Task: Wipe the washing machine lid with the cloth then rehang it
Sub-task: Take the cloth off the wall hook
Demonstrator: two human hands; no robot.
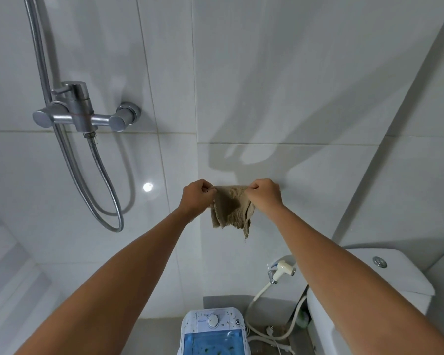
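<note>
Both hands, left hand [195, 197] and right hand [265, 194], have fingers clamped on the top corners of the cloth [230, 207], which looks light, floppy and frayed, so the corners seem the best grip.

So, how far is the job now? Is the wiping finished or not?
I cannot tell if the wiping is done: the washing machine lid is far below and looks speckled. In hand: the left hand and right hand pinch the top edge of the cloth up against the wall. No hook is visible. Left: either take it down to wipe, or let go once it hangs.
</note>
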